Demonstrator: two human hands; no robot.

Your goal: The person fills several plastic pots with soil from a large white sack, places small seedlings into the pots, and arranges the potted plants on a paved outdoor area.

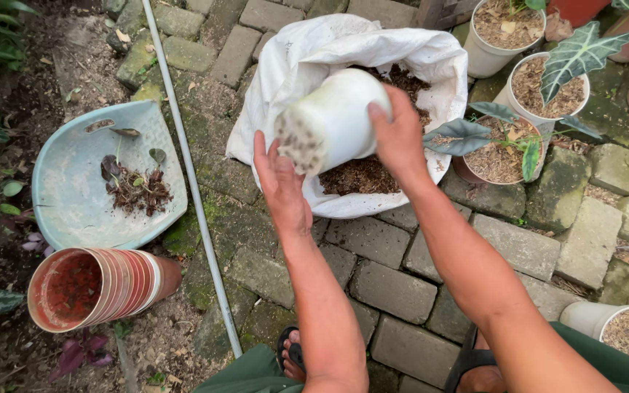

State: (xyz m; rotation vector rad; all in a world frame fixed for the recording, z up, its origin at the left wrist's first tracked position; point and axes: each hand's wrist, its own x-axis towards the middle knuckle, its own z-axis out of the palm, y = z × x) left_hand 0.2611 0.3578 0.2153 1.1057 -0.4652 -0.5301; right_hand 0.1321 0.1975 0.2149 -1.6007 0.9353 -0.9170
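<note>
— Right, where's the pot?

— White plastic pot (336,116), tipped on its side over the open white sack (285,65) of brown potting mix (362,175). Its perforated base faces me; its mouth points into the sack.

— Which hand has it?

— My right hand (400,138). Fingers wrapped over the pot's far side, thumb on the near wall, a firm grasp. My left hand (282,185) is spread flat, fingers loose and holding nothing, just beside the pot's base; whether it touches, I cannot tell.

— Ground?

— Mossy brick paving (394,291). A grey pipe (191,175) runs across it, left of the sack.

— Left of the pipe?

— A pale blue dustpan-like tray (67,196) holding dead leaves, and near it a nested stack of terracotta-coloured pots (111,284) lying on its side.

— Right side?

— Potted plants (525,124) with dark, veined leaves, close against the sack.
</note>
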